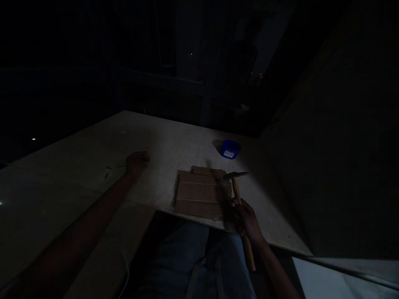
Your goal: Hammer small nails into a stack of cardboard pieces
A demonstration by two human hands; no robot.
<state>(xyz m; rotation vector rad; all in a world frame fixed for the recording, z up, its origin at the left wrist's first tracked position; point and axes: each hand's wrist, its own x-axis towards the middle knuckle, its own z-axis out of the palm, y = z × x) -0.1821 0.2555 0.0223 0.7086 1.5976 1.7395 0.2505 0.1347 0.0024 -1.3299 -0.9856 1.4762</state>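
Note:
A hammer [236,189] with a wooden handle and a dark metal head is in my right hand [249,220], whose fingers are wrapped round the handle. Its head is over the right side of a layered piece of brown cardboard [196,193] at the table's front edge. Whether the head touches the cardboard I cannot tell. To the left, my left hand [136,164] is at the tabletop, apart from the cardboard, its fingers too dark to make out. Close to its left are several small dark slivers [107,172], too small to name.
A blue plastic tub [230,149] with a white label stands behind the cardboard on the pale table [174,141]. A dark panel [336,166] rises along the right side. My legs [187,253] are below the front edge. A thin pale cable [126,265] hangs at lower left. The light is very dim.

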